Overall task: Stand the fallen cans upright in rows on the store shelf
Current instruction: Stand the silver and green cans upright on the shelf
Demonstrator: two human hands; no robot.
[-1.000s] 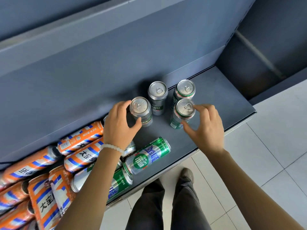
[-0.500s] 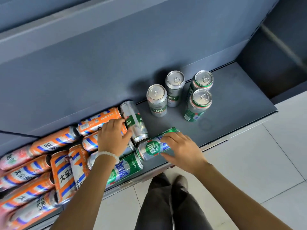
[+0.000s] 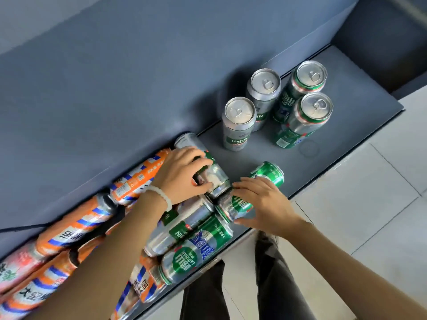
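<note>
Several cans stand upright at the shelf's right end: two silver cans (image 3: 239, 122) and two green cans (image 3: 306, 118). My left hand (image 3: 184, 175) grips a fallen silver can (image 3: 217, 179) lying beside the shelf's back wall. My right hand (image 3: 265, 202) holds a fallen green can (image 3: 268, 175) near the front edge, fingers over its top and thumb under its near side. More fallen silver and green cans (image 3: 196, 252) lie below my hands, and several orange cans (image 3: 76, 225) are piled at the left.
The grey shelf (image 3: 346, 112) ends at the right by a dark recess (image 3: 381, 42). Its back wall (image 3: 138, 88) rises behind the cans. White floor tiles (image 3: 369, 204) and a person's dark trousers (image 3: 272, 280) lie below the front edge.
Both hands left the upright cans and dropped to the fallen ones. My left hand moved onto the silver can and now grips it; my right hand closed round the green can.
</note>
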